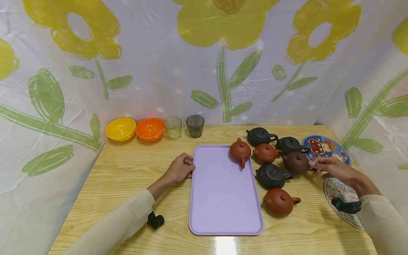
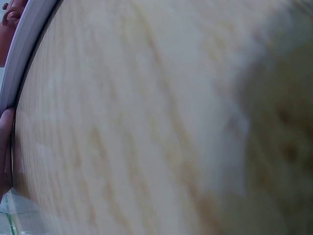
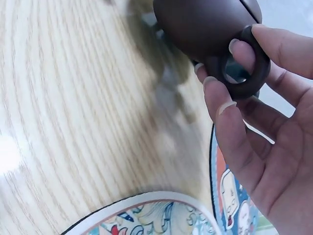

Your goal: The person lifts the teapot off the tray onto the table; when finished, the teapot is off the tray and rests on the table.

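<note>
My right hand pinches the ring handle of a dark brown teapot, with a fingertip through the loop in the right wrist view. Whether that pot is lifted off the table I cannot tell. At the left edge of a lilac tray, my left hand grips the rim with curled fingers. A reddish-brown teapot sits at the tray's far right corner, spout pointing away. Right of the tray stand a small reddish-brown teapot, a larger one and black teapots.
Along the back left stand a yellow bowl, an orange bowl, a clear glass and a dark glass. Two round picture mats lie at the right, partly under my right arm. A flowered cloth hangs behind the table.
</note>
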Action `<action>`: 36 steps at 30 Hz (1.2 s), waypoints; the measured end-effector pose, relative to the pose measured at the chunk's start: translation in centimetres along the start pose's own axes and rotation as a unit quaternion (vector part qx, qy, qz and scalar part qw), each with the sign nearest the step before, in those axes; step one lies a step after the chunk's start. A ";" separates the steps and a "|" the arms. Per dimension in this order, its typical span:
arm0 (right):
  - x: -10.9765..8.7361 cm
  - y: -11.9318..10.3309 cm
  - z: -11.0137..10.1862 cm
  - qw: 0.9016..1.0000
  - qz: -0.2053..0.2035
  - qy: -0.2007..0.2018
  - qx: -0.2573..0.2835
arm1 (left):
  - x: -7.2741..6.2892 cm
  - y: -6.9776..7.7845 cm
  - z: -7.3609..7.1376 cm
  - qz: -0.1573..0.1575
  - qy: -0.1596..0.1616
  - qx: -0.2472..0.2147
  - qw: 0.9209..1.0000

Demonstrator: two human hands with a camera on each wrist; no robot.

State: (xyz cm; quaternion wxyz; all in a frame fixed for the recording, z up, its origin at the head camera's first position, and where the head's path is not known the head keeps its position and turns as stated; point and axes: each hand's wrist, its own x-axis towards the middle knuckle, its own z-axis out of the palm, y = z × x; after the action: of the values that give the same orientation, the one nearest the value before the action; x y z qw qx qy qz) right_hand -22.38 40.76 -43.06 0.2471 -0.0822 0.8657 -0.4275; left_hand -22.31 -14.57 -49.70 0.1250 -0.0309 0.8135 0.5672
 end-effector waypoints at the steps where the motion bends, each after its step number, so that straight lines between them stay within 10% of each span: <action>1: 0.0 0.1 0.0 1.000 0.003 -0.001 0.004 | 0.0 0.0 0.0 0.000 0.000 0.000 1.000; 36: 0.8 1.6 0.6 1.000 0.023 0.008 0.020 | -0.2 0.5 -0.1 0.000 -0.005 -0.003 1.000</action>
State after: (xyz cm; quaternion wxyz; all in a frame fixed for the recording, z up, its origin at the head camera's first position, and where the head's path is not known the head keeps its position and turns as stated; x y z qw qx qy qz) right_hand -22.63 41.02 -44.87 0.2516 -0.0541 0.8606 -0.4395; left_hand -22.20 -14.53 -49.15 0.1292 -0.0284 0.8112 0.5696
